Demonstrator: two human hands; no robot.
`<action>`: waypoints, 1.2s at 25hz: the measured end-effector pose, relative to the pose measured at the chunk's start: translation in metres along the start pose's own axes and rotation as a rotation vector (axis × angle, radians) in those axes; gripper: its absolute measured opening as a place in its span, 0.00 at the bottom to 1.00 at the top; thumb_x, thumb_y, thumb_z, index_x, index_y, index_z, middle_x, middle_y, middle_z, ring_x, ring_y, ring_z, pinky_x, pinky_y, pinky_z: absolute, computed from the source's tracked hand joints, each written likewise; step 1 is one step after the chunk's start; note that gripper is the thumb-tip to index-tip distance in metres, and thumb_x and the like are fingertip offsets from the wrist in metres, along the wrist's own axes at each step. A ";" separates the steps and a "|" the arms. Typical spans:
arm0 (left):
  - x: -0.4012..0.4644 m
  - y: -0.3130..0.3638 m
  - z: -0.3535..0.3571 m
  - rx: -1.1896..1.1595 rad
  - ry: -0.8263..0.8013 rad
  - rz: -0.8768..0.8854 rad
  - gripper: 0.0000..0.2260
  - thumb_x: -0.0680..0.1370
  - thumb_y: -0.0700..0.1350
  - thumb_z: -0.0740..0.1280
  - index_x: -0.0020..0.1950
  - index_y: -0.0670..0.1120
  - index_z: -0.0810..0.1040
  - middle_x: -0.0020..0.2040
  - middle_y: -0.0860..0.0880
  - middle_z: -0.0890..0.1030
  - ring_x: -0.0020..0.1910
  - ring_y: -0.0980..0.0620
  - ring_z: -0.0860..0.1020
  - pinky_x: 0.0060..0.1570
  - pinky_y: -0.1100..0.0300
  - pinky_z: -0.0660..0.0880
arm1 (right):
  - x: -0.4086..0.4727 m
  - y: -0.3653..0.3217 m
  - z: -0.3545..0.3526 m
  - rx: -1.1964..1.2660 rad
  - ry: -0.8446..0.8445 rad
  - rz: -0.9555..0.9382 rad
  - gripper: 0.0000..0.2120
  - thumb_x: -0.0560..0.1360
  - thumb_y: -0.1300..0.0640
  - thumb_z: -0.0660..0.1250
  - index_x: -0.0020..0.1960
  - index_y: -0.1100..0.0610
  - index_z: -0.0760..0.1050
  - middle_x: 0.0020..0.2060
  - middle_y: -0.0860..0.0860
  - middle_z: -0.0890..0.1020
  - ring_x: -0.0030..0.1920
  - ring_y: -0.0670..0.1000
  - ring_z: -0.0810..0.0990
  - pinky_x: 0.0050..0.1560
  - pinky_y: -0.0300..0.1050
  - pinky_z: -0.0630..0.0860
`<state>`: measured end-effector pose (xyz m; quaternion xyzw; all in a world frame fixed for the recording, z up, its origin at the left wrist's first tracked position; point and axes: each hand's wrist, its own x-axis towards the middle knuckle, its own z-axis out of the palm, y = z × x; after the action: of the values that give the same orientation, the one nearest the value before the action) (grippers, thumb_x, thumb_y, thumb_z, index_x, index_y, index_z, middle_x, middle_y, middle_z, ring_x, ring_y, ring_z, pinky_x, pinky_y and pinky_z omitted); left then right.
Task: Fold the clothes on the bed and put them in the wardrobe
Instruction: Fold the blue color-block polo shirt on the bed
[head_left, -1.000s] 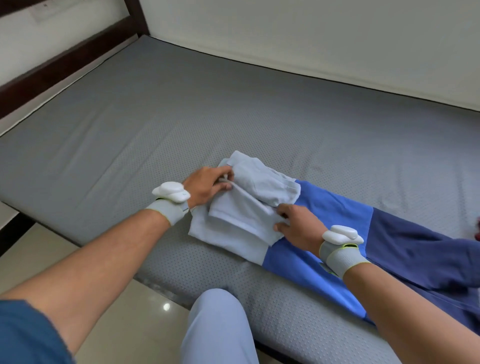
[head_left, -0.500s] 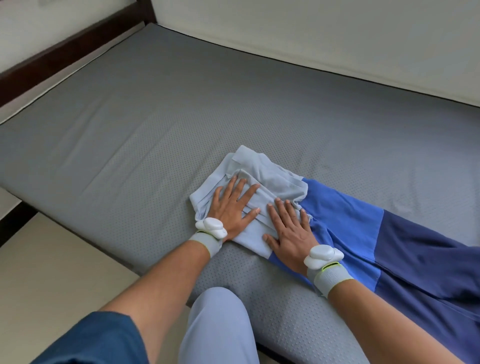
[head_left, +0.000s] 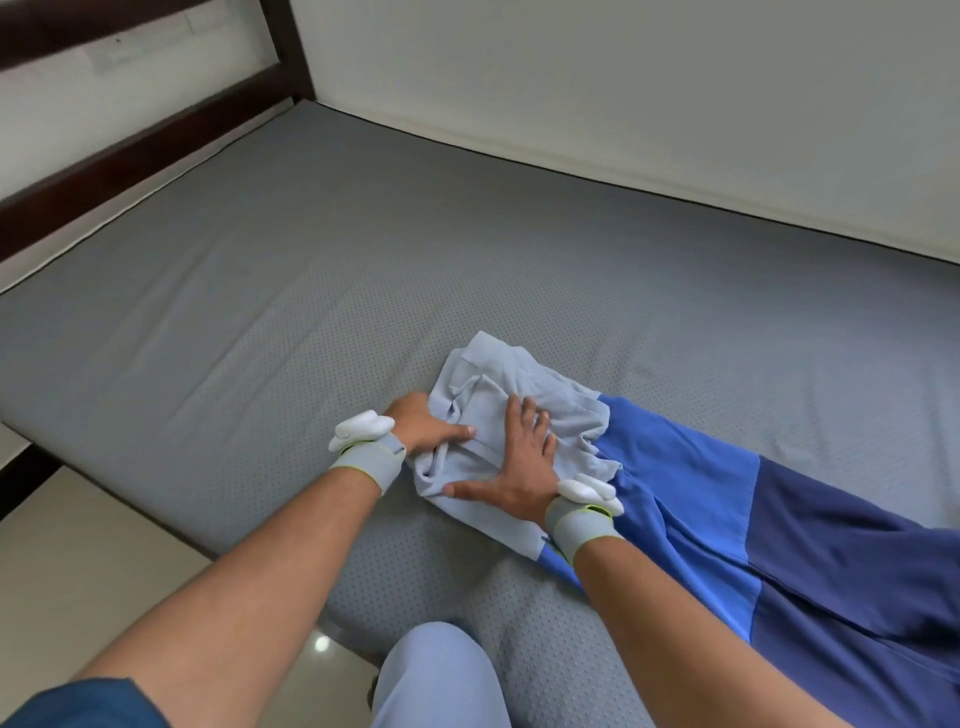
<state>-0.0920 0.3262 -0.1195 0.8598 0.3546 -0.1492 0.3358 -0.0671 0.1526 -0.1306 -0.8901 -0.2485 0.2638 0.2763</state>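
1. Light grey garment (head_left: 524, 410), partly folded and bunched, lies on grey mattress (head_left: 260, 312) near its front edge, overlapping the end of blue two-tone garment (head_left: 753, 499), which stretches away to the right.
2. Left hand (head_left: 423, 428) at the bundle's left edge, fingers curled under and pinching the cloth, thumb on top.
3. Right hand (head_left: 519, 467) flat on top, fingers spread apart, pressing down, gripping nothing.
4. Key relation: bundle sits directly under the right palm and just right of the left fingers; its long axis runs diagonally, near-left to far-right.
5. Judgement: left hand is better placed to tuck or lift. No wardrobe in view.
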 end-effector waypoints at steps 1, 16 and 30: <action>0.004 0.002 0.003 -0.081 -0.006 0.008 0.24 0.68 0.59 0.74 0.53 0.43 0.78 0.49 0.47 0.81 0.49 0.45 0.79 0.47 0.55 0.75 | 0.004 -0.001 0.005 -0.045 0.004 0.004 0.68 0.60 0.32 0.75 0.76 0.53 0.28 0.75 0.53 0.30 0.75 0.58 0.29 0.75 0.58 0.34; -0.107 0.184 0.063 -0.206 -0.398 0.991 0.22 0.71 0.60 0.70 0.50 0.42 0.78 0.45 0.46 0.82 0.43 0.54 0.77 0.48 0.54 0.77 | -0.077 0.059 -0.064 1.580 0.704 -0.059 0.26 0.76 0.67 0.66 0.71 0.65 0.60 0.55 0.54 0.79 0.51 0.43 0.82 0.52 0.38 0.78; -0.079 0.259 0.220 0.732 -0.202 0.967 0.39 0.69 0.67 0.66 0.74 0.51 0.60 0.72 0.50 0.67 0.71 0.49 0.65 0.67 0.43 0.60 | -0.216 0.203 -0.088 1.850 1.401 0.703 0.07 0.71 0.63 0.73 0.47 0.58 0.79 0.46 0.51 0.83 0.43 0.50 0.81 0.51 0.49 0.78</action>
<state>0.0326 -0.0001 -0.1188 0.9644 -0.1834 -0.1729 0.0803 -0.1129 -0.1537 -0.1231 -0.3250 0.4925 -0.1365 0.7957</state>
